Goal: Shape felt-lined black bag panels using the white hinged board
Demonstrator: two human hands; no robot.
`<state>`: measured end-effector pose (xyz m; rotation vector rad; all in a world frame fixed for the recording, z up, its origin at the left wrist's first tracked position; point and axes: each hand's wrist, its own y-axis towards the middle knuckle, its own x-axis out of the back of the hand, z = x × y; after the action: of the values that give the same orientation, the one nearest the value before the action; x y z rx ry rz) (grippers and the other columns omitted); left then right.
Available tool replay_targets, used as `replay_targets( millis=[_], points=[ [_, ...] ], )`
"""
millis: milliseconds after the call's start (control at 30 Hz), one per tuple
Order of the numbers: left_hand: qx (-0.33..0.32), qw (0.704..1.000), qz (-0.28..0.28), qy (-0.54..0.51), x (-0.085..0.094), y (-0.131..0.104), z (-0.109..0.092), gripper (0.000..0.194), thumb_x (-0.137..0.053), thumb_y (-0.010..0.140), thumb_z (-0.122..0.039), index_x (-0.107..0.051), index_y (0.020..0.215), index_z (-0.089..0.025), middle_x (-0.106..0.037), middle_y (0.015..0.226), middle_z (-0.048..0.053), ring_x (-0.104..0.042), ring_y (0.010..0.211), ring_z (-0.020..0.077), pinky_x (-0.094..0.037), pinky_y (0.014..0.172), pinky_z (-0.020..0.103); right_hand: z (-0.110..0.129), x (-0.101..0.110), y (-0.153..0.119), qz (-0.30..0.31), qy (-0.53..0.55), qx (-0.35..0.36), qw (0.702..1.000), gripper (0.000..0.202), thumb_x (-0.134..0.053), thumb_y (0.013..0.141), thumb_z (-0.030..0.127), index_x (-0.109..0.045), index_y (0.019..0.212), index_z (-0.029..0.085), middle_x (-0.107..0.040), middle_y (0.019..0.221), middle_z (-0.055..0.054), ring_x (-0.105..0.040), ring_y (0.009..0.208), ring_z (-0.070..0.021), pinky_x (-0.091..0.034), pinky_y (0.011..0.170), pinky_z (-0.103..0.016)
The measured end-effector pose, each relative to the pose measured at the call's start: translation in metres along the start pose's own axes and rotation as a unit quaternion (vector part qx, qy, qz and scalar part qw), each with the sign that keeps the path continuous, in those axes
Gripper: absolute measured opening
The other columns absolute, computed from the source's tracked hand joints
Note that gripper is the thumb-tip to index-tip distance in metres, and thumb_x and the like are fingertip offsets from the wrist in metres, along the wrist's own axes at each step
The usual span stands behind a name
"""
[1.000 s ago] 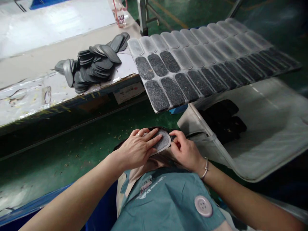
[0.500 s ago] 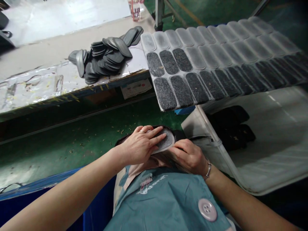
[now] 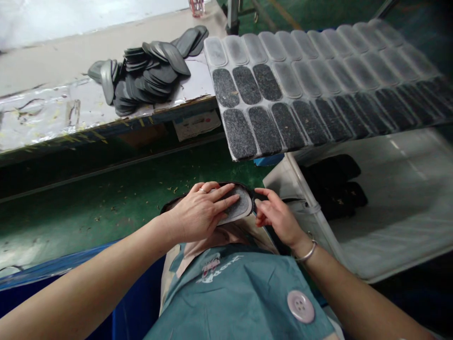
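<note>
Across my lap lies a dark shoe-like piece [image 3: 226, 183] whose upper face carries a rounded grey pad [image 3: 244, 200] with a pale rim. My left hand [image 3: 200, 212] rests over it, two fingers stretched along the pad and the others curled at its far edge. It appears to hold the piece; its underside is hidden. At the right end, my right hand [image 3: 276, 212] has its thumb and forefinger closed at the dark border beside the pale rim. Fingertips partly cover what is pinched there. A teal apron [image 3: 244, 293] covers my lap below.
Grey curved pads [image 3: 152, 78] are heaped on the workbench [image 3: 46, 113]. To the right a sheet [image 3: 262, 106] bears rows of grey and black oval pads. Beneath it stands a pale bin [image 3: 332, 245] with dark pieces [image 3: 336, 184] inside. A blue container [image 3: 134, 293] is at lower left.
My right hand has shifted up from the near rim to the dark border at the piece's right end. My left hand stays on the pad. The view has shifted slightly.
</note>
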<state>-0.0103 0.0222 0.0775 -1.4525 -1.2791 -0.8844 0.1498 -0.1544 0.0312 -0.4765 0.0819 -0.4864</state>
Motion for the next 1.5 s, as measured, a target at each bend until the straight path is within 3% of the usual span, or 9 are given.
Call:
replay_targets(
  millis=[100, 400, 500, 667, 733, 933, 1167, 1367, 1500],
  points=[
    [0.001, 1.0, -0.003, 0.005, 0.0, 0.0, 0.0, 0.053, -0.042, 0.091, -0.031, -0.035, 0.144, -0.032, -0.03, 0.154, 0.001, -0.039, 0.125, 0.0312, -0.032, 0.099, 0.047, 0.006, -0.006, 0.001, 0.012, -0.012, -0.011, 1.0, 0.052, -0.055, 0.085, 0.04, -0.041, 0.131, 0.02, -0.054, 0.064, 0.006, -0.059, 0.054, -0.0133, -0.055, 0.052, -0.027],
    [0.01, 1.0, -0.01, -0.003, 0.002, 0.001, -0.001, 0.055, -0.047, 0.089, -0.03, -0.037, 0.143, -0.025, -0.033, 0.153, 0.001, -0.041, 0.123, 0.0302, -0.035, 0.1, 0.045, 0.008, -0.006, 0.001, -0.027, -0.184, 0.109, 0.977, 0.052, -0.047, 0.082, 0.015, -0.045, 0.133, 0.023, -0.05, 0.059, 0.008, -0.055, 0.05, -0.0094, -0.049, 0.057, -0.021],
    [0.019, 1.0, -0.014, -0.009, 0.003, 0.002, -0.001, 0.056, -0.049, 0.088, -0.031, -0.039, 0.143, -0.023, -0.037, 0.151, 0.003, -0.042, 0.122, 0.029, -0.037, 0.101, 0.043, 0.008, -0.005, 0.001, -0.063, -0.261, 0.167, 0.949, 0.046, -0.049, 0.078, 0.012, -0.049, 0.124, 0.02, -0.052, 0.058, 0.007, -0.052, 0.05, -0.0094, -0.045, 0.058, -0.021],
    [0.023, 0.999, -0.026, -0.026, 0.002, 0.0, 0.003, 0.053, -0.05, 0.088, -0.035, -0.043, 0.14, -0.023, -0.041, 0.148, 0.005, -0.044, 0.122, 0.0277, -0.037, 0.1, 0.043, -0.004, -0.003, -0.001, -0.091, -0.336, 0.274, 0.896, 0.015, -0.05, 0.078, 0.012, -0.054, 0.088, 0.021, -0.061, 0.066, 0.002, -0.058, 0.058, -0.012, -0.046, 0.06, -0.023],
    [0.025, 0.999, -0.026, -0.031, 0.001, -0.002, 0.004, 0.053, -0.049, 0.089, -0.037, -0.043, 0.14, -0.023, -0.04, 0.148, 0.004, -0.043, 0.123, 0.0278, -0.036, 0.101, 0.043, -0.01, 0.001, -0.002, -0.077, -0.364, 0.335, 0.866, 0.014, -0.048, 0.08, 0.01, -0.057, 0.083, 0.021, -0.065, 0.073, 0.0, -0.062, 0.065, -0.0134, -0.049, 0.064, -0.024],
    [0.004, 0.999, -0.011, -0.039, 0.0, -0.004, 0.008, 0.058, -0.044, 0.092, -0.041, -0.032, 0.146, -0.022, -0.034, 0.152, 0.006, -0.038, 0.129, 0.0286, -0.029, 0.105, 0.045, -0.021, 0.011, -0.003, -0.019, -0.399, 0.483, 0.779, 0.024, -0.052, 0.081, 0.01, -0.061, 0.102, 0.018, -0.068, 0.091, -0.008, -0.064, 0.085, -0.0191, -0.053, 0.079, -0.033],
    [0.002, 0.999, -0.019, -0.032, -0.002, -0.003, 0.008, 0.055, -0.045, 0.092, -0.04, -0.038, 0.143, -0.023, -0.037, 0.15, 0.006, -0.04, 0.127, 0.0282, -0.028, 0.104, 0.044, -0.01, 0.016, 0.001, 0.035, -0.478, 0.482, 0.733, 0.02, -0.047, 0.088, 0.015, -0.066, 0.093, 0.02, -0.067, 0.084, -0.007, -0.055, 0.07, -0.0164, -0.048, 0.065, -0.03],
    [0.03, 0.998, -0.039, -0.027, -0.008, -0.003, 0.002, 0.052, -0.048, 0.09, -0.033, -0.041, 0.141, -0.023, -0.039, 0.149, 0.002, -0.043, 0.121, 0.0286, -0.033, 0.099, 0.044, 0.001, 0.025, 0.013, 0.117, -0.5, 0.539, 0.668, 0.025, -0.043, 0.09, 0.014, -0.066, 0.089, 0.02, -0.066, 0.081, -0.006, -0.052, 0.068, -0.0157, -0.045, 0.064, -0.03],
    [0.03, 0.996, -0.085, -0.025, -0.015, -0.011, 0.0, 0.035, -0.047, 0.092, -0.032, -0.059, 0.124, -0.026, -0.045, 0.144, 0.004, -0.043, 0.12, 0.0286, -0.036, 0.097, 0.044, 0.002, 0.026, 0.013, 0.102, -0.491, 0.544, 0.673, 0.019, -0.048, 0.088, 0.013, -0.066, 0.09, 0.017, -0.066, 0.079, -0.006, -0.052, 0.066, -0.0162, -0.044, 0.06, -0.03]
  ],
)
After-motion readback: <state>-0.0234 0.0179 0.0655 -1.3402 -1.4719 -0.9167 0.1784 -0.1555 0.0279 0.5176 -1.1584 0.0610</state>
